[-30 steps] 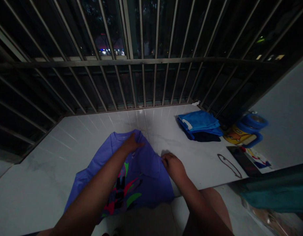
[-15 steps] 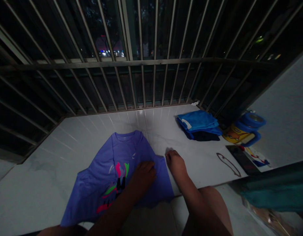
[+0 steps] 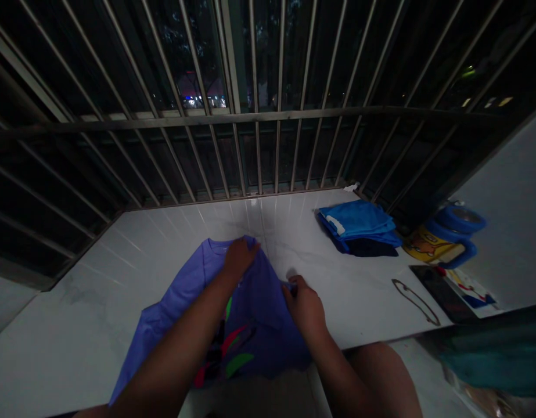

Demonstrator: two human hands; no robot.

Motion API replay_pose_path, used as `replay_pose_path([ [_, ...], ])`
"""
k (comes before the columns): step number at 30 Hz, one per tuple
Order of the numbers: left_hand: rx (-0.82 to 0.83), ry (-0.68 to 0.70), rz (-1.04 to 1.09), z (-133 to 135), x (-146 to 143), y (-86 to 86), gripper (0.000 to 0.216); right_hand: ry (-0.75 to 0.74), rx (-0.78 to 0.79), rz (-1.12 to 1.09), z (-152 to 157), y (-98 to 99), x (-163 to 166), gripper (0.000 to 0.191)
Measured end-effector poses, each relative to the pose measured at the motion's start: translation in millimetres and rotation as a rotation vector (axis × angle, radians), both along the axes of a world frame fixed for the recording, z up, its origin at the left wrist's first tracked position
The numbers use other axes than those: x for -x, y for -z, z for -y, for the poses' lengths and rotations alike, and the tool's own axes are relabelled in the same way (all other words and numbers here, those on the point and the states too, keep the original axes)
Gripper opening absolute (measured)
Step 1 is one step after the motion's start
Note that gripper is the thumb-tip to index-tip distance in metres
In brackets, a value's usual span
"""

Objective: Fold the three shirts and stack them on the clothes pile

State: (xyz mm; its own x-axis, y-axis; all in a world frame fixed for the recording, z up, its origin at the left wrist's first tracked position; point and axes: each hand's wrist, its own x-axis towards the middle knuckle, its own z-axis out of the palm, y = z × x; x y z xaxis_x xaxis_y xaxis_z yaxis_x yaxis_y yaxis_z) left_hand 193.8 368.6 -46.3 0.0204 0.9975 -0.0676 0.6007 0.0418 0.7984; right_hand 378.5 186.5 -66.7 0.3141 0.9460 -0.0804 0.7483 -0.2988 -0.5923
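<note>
A purple long-sleeved shirt [image 3: 184,290] with a pink, green and black print lies on the pale marble ledge, its neckline toward the window. My left hand [image 3: 241,258] is closed on the fabric at the right end of the neckline, by the shoulder. With thumb and fingers together, my right hand [image 3: 306,307] pinches the shirt's right sleeve edge. Between the two hands the cloth is rumpled, and part of the print is bent out of shape. My left forearm covers the middle of the shirt.
Metal window bars [image 3: 268,116] rise behind the marble ledge [image 3: 97,278]. Folded blue clothes [image 3: 359,220] lie at the right. Beyond them are a blue and yellow mug-like container [image 3: 442,232], a thin loop of cord [image 3: 416,301] and a dark flat object [image 3: 444,293].
My left hand has moved up from the shirt's chest to the neckline and closed there. My right hand has taken hold of the sleeve edge, and the shirt's right side has become rumpled.
</note>
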Motion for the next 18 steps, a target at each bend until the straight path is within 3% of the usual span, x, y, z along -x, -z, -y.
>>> replay_pose_path([
  [3, 0.059, 0.012, -0.038, -37.8, -6.1, 5.1, 0.043, 0.009, -0.075, -0.090, -2.2, 6.3, -2.7, 0.022],
  [6, 0.108, 0.046, -0.038, -58.0, -7.0, 14.0, 0.039, -0.007, -0.146, -0.123, -0.5, 12.3, -8.9, 0.018],
  [11, 0.166, 0.069, 0.019, -64.5, 8.9, 28.2, 0.020, -0.019, -0.227, 0.150, 10.2, 7.5, -6.1, 0.028],
  [13, 0.182, 0.075, 0.062, -61.2, 15.1, 31.5, 0.016, -0.156, -0.248, 0.264, 15.5, 2.2, 10.9, 0.025],
  [16, 0.195, 0.088, 0.143, -56.8, 18.9, 32.7, 0.030, -0.432, -0.198, 0.298, 18.6, -2.0, 49.5, 0.033],
  [18, 0.202, 0.096, 0.190, -56.3, 19.1, 31.4, 0.035, -0.517, -0.127, 0.308, 15.4, -0.7, 72.8, 0.037],
])
